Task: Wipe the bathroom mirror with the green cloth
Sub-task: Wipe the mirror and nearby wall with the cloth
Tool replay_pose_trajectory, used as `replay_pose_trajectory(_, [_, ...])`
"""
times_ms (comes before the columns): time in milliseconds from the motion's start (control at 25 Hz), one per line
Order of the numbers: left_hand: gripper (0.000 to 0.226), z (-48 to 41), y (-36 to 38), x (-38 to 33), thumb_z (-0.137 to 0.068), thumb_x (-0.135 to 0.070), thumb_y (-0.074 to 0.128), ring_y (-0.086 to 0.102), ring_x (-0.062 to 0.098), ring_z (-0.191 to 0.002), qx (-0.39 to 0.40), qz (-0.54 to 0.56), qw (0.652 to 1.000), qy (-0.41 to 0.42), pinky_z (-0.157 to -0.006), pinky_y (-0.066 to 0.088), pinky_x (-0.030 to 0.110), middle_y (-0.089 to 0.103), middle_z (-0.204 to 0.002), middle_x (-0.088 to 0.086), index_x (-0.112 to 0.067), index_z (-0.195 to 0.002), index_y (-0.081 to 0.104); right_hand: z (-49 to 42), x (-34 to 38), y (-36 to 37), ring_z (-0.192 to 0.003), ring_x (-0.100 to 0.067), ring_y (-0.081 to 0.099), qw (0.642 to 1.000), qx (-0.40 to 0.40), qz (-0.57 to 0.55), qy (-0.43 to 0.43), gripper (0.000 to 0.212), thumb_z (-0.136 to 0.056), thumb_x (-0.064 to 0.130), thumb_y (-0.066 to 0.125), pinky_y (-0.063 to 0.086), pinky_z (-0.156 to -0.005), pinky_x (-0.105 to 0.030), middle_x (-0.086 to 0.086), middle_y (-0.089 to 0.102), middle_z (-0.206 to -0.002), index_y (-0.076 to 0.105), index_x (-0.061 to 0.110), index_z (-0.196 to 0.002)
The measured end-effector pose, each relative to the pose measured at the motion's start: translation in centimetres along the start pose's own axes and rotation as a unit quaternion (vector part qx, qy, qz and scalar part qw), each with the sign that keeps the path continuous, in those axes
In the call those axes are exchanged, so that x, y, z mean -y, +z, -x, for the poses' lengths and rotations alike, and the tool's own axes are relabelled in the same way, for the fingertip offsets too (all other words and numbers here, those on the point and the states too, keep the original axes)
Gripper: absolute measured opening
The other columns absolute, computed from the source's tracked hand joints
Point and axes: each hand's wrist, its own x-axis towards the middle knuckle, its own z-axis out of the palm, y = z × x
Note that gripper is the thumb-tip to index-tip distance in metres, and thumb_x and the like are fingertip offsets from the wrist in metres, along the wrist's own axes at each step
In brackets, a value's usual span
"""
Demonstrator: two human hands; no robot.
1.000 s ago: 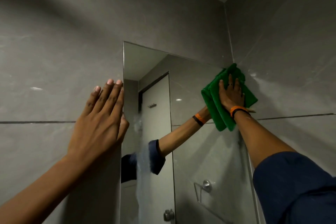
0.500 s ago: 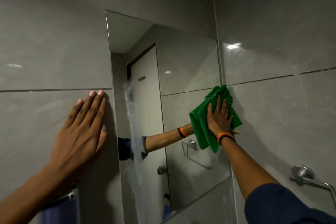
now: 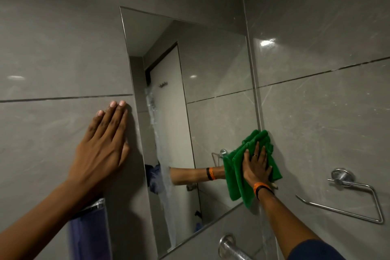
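Both hands are flat and open. At the left of the frame, the left hand point(image 3: 101, 150) presses on the grey wall tile point(image 3: 52, 133), fingers together, just beside the mirror point(image 3: 211, 69). At centre right, the right hand point(image 3: 256, 167) presses the folded green cloth point(image 3: 234, 177) against the mirror's lower right edge, fingers spread. A metal towel ring point(image 3: 346, 192) hangs at the right.

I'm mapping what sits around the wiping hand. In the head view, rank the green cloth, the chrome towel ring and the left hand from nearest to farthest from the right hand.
1. green cloth: pressed flat under the right hand, at the mirror's right edge.
2. chrome towel ring: on the side wall, to the right.
3. left hand: flat on the wall tile, left of the mirror.
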Motion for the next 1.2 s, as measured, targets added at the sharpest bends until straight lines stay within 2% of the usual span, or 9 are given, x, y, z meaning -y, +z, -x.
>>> replay_pose_trajectory(160, [0.070, 0.1, 0.1, 0.0, -0.093, -0.036, 0.023, 0.009, 0.033, -0.151, 0.002, 0.011, 1.000, 0.007, -0.124, -0.001, 0.041, 0.012, -0.162, 0.022, 0.003, -0.151, 0.015, 1.4, -1.7, 1.3, -0.156, -0.028, 0.010, 0.999, -0.002, -0.006, 0.033, 0.063, -0.106, 0.047, 0.025, 0.006, -0.125, -0.059, -0.008, 0.005, -0.170, 0.001, 0.025, -0.160])
replay_pose_trajectory(320, [0.070, 0.2, 0.4, 0.0, -0.094, -0.037, 0.021, 0.005, 0.031, -0.152, 0.006, 0.021, 1.000, 0.013, -0.124, 0.002, 0.043, 0.009, -0.163, 0.021, 0.001, -0.152, 0.013, 3.5, -3.9, 2.8, -0.154, -0.032, 0.017, 0.998, -0.016, 0.012, 0.067, 0.062, -0.106, 0.044, 0.027, 0.010, -0.125, -0.055, -0.017, 0.015, -0.167, 0.008, 0.019, -0.160])
replay_pose_trajectory(560, [0.070, 0.1, 0.6, -0.3, -0.095, -0.038, 0.019, -0.002, 0.027, -0.153, -0.001, 0.041, 0.999, 0.008, -0.125, -0.002, 0.041, 0.005, -0.164, 0.018, -0.002, -0.154, 0.008, 6.1, -4.9, 3.6, -0.148, -0.040, 0.029, 0.995, -0.036, 0.070, 0.057, 0.062, -0.106, 0.038, 0.031, 0.015, -0.124, -0.055, -0.027, 0.026, -0.161, 0.016, 0.008, -0.158])
replay_pose_trajectory(680, [0.070, 0.3, 0.7, -0.4, -0.095, -0.039, 0.017, -0.002, 0.026, -0.153, -0.005, 0.051, 0.999, 0.002, -0.125, 0.002, 0.044, 0.004, -0.164, 0.018, -0.003, -0.154, 0.008, 7.3, -4.9, 3.9, -0.146, -0.040, 0.032, 0.993, -0.030, 0.103, 0.046, 0.061, -0.107, 0.037, 0.031, 0.014, -0.124, -0.054, -0.028, 0.028, -0.160, 0.017, 0.007, -0.158])
replay_pose_trajectory(880, [0.069, 0.4, 0.6, -0.5, -0.096, -0.040, 0.014, -0.002, 0.027, -0.153, -0.009, 0.065, 0.998, -0.009, -0.125, 0.005, 0.046, 0.004, -0.164, 0.018, -0.002, -0.154, 0.008, 9.5, -5.3, 4.2, -0.143, -0.042, 0.035, 0.986, -0.048, 0.163, 0.005, 0.062, -0.105, 0.036, 0.034, 0.011, -0.125, -0.054, -0.029, 0.038, -0.152, 0.022, 0.002, -0.156])
replay_pose_trajectory(1040, [0.069, 0.4, 0.4, -0.6, -0.096, -0.040, 0.013, -0.005, 0.026, -0.152, -0.002, 0.070, 0.998, -0.009, -0.125, 0.003, 0.045, 0.001, -0.165, 0.017, -0.004, -0.154, 0.005, 11.9, -5.6, 5.3, -0.143, -0.045, 0.034, 0.983, -0.069, 0.161, -0.054, 0.075, -0.097, 0.048, 0.012, 0.014, -0.126, -0.056, -0.030, 0.041, -0.151, 0.027, 0.002, -0.154])
replay_pose_trajectory(1200, [0.070, 0.5, 0.3, -0.7, -0.095, -0.042, 0.009, -0.009, 0.026, -0.152, 0.013, 0.075, 0.997, -0.019, -0.126, 0.001, 0.045, -0.004, -0.165, 0.016, -0.005, -0.154, 0.001, 14.7, -5.3, 7.2, -0.142, -0.045, 0.037, 0.976, -0.085, 0.142, -0.141, 0.075, -0.100, 0.052, 0.009, 0.024, -0.122, -0.060, -0.030, 0.039, -0.152, 0.030, 0.004, -0.154])
